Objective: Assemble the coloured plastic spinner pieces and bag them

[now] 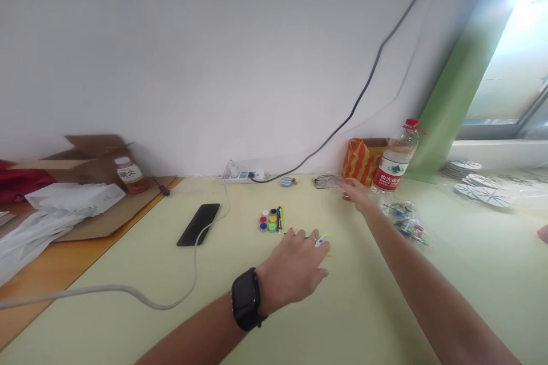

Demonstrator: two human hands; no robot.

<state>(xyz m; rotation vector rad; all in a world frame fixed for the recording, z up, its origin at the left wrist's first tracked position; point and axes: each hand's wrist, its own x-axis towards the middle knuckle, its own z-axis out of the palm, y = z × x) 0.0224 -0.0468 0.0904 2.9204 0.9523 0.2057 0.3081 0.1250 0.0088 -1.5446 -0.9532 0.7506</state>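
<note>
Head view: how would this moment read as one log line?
left hand: over small pieces, grip unclear | right hand: by striped bag | discs: on table

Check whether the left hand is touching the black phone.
Apart: the head view shows a strip of green tabletop between the left hand and the black phone.

Count: small round plastic discs [273, 219], 6 (white, black, red, yellow, blue, green, 1 each). Thin coloured plastic sticks [281, 219] alongside: several, overlapping, exact number unresolved. Bottles, 2: large clear red-capped bottle [393, 162], 1; smaller white-capped bottle with reddish contents [132, 175], 1. Flat black rectangular phone [198, 225], 1. White power strip [240, 177], 1. Black square-faced wristwatch [246, 298], 1. White patterned round plates [488, 195]: several, partly stacked, number not readable.
</note>
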